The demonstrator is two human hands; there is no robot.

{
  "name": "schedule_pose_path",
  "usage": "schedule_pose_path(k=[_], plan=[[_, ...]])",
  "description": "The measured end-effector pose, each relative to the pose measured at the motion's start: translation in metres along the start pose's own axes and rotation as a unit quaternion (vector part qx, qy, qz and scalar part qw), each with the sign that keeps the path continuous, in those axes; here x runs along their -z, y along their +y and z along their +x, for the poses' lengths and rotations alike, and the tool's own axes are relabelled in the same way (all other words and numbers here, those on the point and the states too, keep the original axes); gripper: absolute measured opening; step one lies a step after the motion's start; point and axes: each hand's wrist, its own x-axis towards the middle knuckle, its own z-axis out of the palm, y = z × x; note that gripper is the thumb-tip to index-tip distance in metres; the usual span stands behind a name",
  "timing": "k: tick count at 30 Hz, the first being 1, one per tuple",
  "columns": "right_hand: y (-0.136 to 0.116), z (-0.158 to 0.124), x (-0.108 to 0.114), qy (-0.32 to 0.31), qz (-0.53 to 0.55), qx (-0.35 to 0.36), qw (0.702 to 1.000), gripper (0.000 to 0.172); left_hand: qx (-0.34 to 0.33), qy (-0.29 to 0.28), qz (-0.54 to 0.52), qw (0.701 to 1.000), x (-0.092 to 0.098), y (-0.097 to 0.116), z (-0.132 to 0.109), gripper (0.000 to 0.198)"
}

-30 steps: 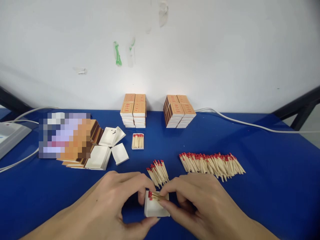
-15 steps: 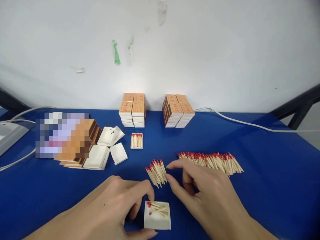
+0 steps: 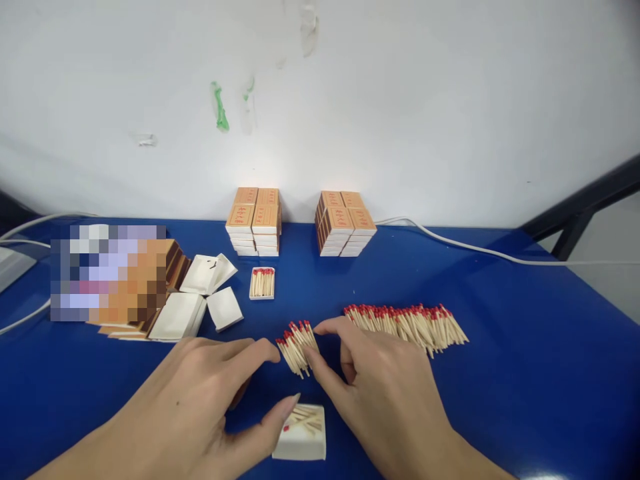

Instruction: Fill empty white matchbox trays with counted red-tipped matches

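Note:
A small bunch of red-headed matches (image 3: 299, 348) lies on the blue table between my two hands. My right hand (image 3: 385, 383) touches its right side with thumb and index finger apart. On the other side, my left hand (image 3: 200, 400) is spread, its index fingertip beside the bunch and its thumb over the near white tray (image 3: 303, 448). A few loose matches lie in that tray, partly hidden by the thumb. Behind my right hand spreads a larger row of matches (image 3: 410, 323). Farther back sits a small tray filled with matches (image 3: 263, 283).
Two stacks of matchboxes, the left stack (image 3: 253, 220) and the right stack (image 3: 345, 222), stand near the wall. White trays (image 3: 177, 317) and orange box sleeves are piled at left, next to a blurred patch. A white cable (image 3: 460, 250) runs along the back right.
My left hand has moved from the near tray up towards the small bunch, its thumb now over the tray. My right thumb has come against the bunch. The view has shifted slightly.

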Motion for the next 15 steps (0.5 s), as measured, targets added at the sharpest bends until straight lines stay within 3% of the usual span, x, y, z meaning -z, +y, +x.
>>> schedule_pose_path(k=[5, 9, 15], plan=[[0.004, 0.002, 0.004, -0.016, 0.023, 0.001, 1.000, 0.014, -0.023, 0.002, 0.009, 1.000, -0.004, -0.004, -0.003, 0.029], [0.008, 0.003, 0.007, 0.000, 0.017, 0.012, 1.000, 0.017, -0.042, -0.032, 0.027, 0.998, -0.004, -0.005, -0.003, 0.039], [0.012, 0.004, 0.012, 0.005, -0.034, 0.038, 0.999, 0.025, -0.050, -0.022, 0.028, 0.998, -0.008, -0.005, -0.006, 0.047]])
